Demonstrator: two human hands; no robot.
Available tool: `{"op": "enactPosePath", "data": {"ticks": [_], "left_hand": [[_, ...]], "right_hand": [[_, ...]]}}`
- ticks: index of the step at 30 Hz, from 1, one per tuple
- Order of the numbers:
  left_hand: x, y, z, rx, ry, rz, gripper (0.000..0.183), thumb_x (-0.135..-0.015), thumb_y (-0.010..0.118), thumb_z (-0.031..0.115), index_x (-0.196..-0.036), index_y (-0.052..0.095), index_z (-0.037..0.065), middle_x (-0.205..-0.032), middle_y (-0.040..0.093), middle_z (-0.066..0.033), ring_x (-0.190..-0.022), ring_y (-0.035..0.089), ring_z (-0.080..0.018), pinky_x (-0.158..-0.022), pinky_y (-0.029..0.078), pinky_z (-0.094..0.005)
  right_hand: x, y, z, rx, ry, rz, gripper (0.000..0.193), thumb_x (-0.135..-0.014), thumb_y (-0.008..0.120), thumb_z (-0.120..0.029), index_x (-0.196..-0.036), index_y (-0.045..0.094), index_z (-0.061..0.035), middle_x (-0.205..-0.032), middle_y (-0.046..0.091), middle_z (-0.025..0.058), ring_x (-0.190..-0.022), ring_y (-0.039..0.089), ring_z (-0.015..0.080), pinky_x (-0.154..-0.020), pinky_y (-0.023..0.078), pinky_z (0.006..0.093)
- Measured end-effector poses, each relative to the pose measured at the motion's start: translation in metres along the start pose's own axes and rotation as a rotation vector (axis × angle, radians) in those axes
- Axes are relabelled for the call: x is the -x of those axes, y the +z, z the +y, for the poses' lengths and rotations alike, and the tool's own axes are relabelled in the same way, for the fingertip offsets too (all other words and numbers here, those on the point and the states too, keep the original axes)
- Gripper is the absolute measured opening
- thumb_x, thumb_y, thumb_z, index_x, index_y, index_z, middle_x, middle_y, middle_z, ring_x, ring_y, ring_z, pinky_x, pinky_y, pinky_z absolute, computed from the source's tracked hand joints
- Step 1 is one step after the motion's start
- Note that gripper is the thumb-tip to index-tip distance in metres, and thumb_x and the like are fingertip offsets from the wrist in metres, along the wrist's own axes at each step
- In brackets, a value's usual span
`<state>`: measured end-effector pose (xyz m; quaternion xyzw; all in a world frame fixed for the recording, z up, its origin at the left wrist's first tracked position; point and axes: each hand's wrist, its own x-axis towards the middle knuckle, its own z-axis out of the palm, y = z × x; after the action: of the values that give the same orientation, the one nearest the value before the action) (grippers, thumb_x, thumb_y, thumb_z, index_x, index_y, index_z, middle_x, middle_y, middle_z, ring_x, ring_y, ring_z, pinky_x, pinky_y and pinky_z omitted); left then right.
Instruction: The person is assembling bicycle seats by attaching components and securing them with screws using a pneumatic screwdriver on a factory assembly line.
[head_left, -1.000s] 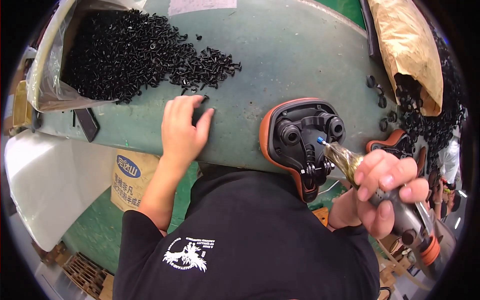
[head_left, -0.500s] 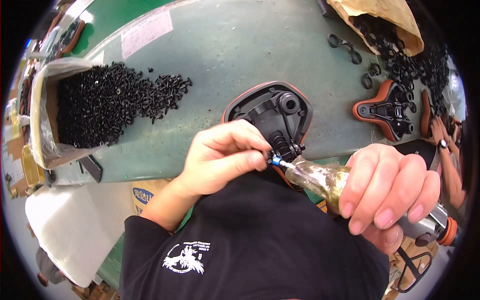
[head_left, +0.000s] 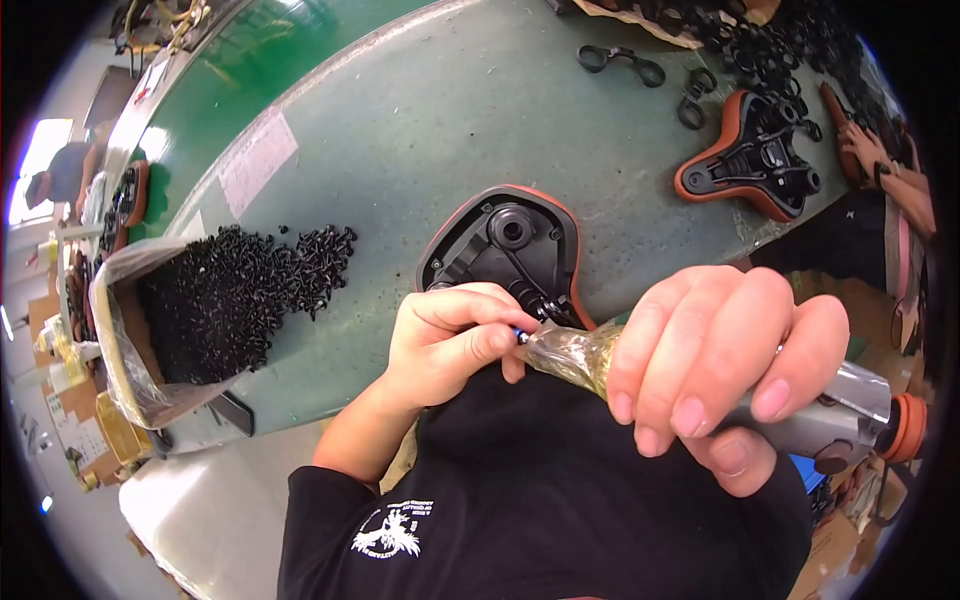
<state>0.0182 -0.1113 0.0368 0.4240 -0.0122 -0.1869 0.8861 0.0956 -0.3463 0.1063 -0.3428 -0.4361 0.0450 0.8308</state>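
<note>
Nearest, at the near edge of the table [head_left: 420,130], the right hand [head_left: 715,365] is wrapped tight around a powered screwdriver [head_left: 800,420] with a grey body, an orange end cap and a plastic-wrapped nose. Its blue tip [head_left: 521,336] points left toward the left hand [head_left: 450,340], whose thumb and forefinger are pinched together right at the tip. They seem to hold a small screw there, though the screw itself is too small to make out.

Just beyond the hands lies an upturned saddle [head_left: 505,250], black underside up with an orange rim, resting at the near edge of the table. Judging by this, the step in hand is loading a screw onto the driver bit. The next move would call for carrying the tip to a hole in the saddle's black base, holding the driver square and keeping the screw steady on the bit.

Further left, a clear plastic bag [head_left: 115,330] set in a cardboard box lies open at the left end of the table, spilling a heap of black screws [head_left: 240,290] onto the green top. A pale rectangular label [head_left: 258,160] is stuck flat on the table beyond the heap.

Toward the far right corner lies a second upturned saddle [head_left: 750,165], then black clamp parts [head_left: 620,62] and a brown paper bag [head_left: 640,12] at the far edge. A co-worker's hand [head_left: 870,145] rests at the right edge.
</note>
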Motion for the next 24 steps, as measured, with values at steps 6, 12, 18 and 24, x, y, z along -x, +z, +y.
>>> {"op": "enactPosePath", "data": {"ticks": [6, 12, 18, 24], "left_hand": [[-0.067, -0.032, 0.056, -1.502, 0.624, -0.228, 0.077, -0.063, 0.097, 0.028, -0.131, 0.068, 0.006, -0.14, 0.063, -0.0158, -0.133, 0.057, -0.0403, -0.113, 0.045, -0.0519], [-0.119, -0.073, 0.029, -1.148, 0.357, -0.501, 0.055, -0.067, 0.087, 0.009, -0.119, 0.071, 0.005, -0.14, 0.063, -0.0166, -0.131, 0.062, -0.0359, -0.11, 0.051, -0.0445], [-0.103, -0.071, 0.002, -0.975, 0.331, -0.386, 0.047, -0.065, 0.083, 0.004, -0.11, 0.071, 0.003, -0.137, 0.066, -0.0168, -0.129, 0.065, -0.0328, -0.11, 0.051, -0.0418], [-0.086, -0.066, -0.012, -0.93, 0.369, -0.274, 0.045, -0.064, 0.083, 0.005, -0.108, 0.071, 0.004, -0.14, 0.063, -0.0159, -0.129, 0.064, -0.0334, -0.109, 0.051, -0.0425]], "right_hand": [[-0.001, -0.004, -0.021, 0.299, -0.039, -0.056, 0.036, -0.091, 0.07, 0.002, -0.12, 0.051, -0.0083, -0.106, 0.064, 0.0121, -0.073, 0.07, 0.0204, -0.069, 0.062, 0.0372], [-0.003, -0.003, -0.017, 0.459, 0.03, -0.058, 0.038, -0.092, 0.064, 0.0, -0.124, 0.046, -0.0076, -0.108, 0.059, 0.0166, -0.074, 0.066, 0.0201, -0.077, 0.059, 0.0411], [-0.003, -0.004, -0.008, 0.525, 0.078, -0.07, 0.038, -0.092, 0.064, 0.001, -0.125, 0.046, -0.0072, -0.109, 0.058, 0.0175, -0.075, 0.066, 0.02, -0.078, 0.059, 0.0424], [-0.009, -0.001, 0.007, 0.481, 0.15, -0.189, 0.041, -0.092, 0.063, 0.003, -0.127, 0.045, -0.007, -0.111, 0.058, 0.0173, -0.077, 0.066, 0.021, -0.077, 0.059, 0.0435]]}}
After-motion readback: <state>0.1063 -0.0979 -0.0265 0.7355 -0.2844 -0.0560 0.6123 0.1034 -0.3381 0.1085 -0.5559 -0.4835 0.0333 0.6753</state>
